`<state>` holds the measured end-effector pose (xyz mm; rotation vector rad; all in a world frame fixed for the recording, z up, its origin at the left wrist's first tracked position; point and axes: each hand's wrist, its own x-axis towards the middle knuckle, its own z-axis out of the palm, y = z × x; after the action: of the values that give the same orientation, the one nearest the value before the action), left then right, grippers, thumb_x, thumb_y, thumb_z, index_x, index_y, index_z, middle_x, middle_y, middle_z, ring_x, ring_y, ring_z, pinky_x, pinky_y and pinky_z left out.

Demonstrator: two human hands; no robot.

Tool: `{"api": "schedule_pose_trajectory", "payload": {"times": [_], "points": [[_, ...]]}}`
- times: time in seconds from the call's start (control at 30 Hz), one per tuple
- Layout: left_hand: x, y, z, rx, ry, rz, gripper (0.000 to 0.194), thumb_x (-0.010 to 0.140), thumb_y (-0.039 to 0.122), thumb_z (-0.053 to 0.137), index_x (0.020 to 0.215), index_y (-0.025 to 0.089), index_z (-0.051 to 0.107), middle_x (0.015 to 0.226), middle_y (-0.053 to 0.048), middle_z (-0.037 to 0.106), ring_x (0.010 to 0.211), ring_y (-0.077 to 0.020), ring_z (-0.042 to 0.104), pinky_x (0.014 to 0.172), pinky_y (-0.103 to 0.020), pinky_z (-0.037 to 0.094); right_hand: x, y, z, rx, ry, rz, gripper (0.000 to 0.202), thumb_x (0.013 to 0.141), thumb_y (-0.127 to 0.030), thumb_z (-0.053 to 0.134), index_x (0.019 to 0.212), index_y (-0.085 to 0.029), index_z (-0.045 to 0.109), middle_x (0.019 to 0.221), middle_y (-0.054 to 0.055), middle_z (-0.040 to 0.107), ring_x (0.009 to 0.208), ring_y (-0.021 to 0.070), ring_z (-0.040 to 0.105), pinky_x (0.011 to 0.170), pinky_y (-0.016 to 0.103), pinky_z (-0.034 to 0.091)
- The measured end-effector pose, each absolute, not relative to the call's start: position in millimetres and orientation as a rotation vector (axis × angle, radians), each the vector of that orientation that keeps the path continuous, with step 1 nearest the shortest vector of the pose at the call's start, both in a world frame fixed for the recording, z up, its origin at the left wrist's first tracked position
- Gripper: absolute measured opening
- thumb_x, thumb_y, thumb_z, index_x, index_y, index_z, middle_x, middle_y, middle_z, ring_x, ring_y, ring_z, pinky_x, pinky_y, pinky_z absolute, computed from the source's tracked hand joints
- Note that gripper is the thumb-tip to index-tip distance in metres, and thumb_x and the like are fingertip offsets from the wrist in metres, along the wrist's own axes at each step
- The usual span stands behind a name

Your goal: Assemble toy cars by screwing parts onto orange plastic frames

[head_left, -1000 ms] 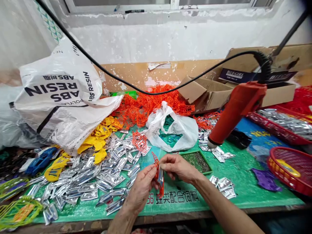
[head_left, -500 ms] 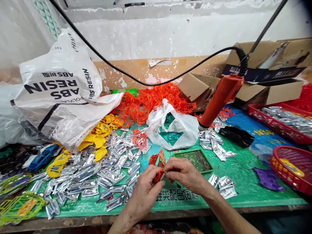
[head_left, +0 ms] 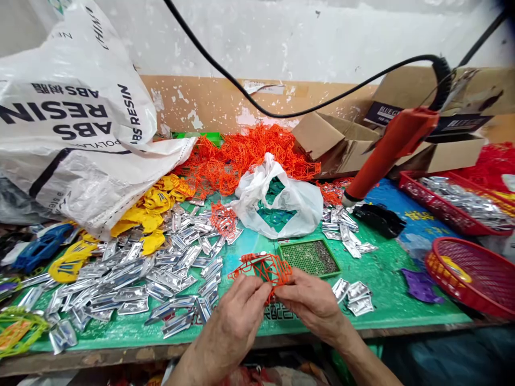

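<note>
An orange openwork plastic frame (head_left: pixel 267 266) is held up over the front of the bench between both my hands. My left hand (head_left: pixel 241 308) is closed on its near left edge, thumb pressed against the bent fingers. On the opposite side my right hand (head_left: pixel 311 300) pinches the frame's right end. Just beyond them lies a green mesh tray (head_left: pixel 293 261) with many tiny dark metal bits. Shiny silver plastic pieces (head_left: pixel 161 279) are heaped to the left, and a few more silver pieces (head_left: pixel 356 297) lie right of my right hand.
A white plastic bag (head_left: pixel 301 220) holds green parts, with piled orange frames (head_left: pixel 249 155) behind. An orange-red power screwdriver (head_left: pixel 392 150) hangs on a black cable at right. Red baskets (head_left: pixel 478 284), cardboard boxes (head_left: pixel 450 153), yellow parts (head_left: pixel 147 220) and an ABS resin sack (head_left: pixel 80 118) surround the work spot.
The orange frame has turned from narrow and folded-looking to broad side showing. My hands have moved slightly apart, still on it. The whole view has shifted, and the screwdriver appears farther right.
</note>
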<state>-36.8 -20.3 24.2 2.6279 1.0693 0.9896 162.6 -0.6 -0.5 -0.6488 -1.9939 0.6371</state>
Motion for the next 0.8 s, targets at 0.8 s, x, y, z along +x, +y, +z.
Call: {"api": "schedule_pose_trajectory", "payload": {"times": [0.8], "points": [[-35.8, -18.8, 24.3, 2.806, 1.094, 0.863, 0.021, 0.093, 0.008, 0.038, 0.095, 0.012, 0.059, 0.078, -0.007, 0.061, 0.07, -0.0212, 0.056, 0.06, -0.033, 0.05, 154.6, -5.1, 6.5, -0.757, -1.974, 0.443, 0.015, 0.091, -0.018, 0.059, 0.103, -0.023, 0.068, 0.078, 0.002, 0.064, 0.068, 0.0115, 0.06, 0.059, 0.021, 0.049]]}}
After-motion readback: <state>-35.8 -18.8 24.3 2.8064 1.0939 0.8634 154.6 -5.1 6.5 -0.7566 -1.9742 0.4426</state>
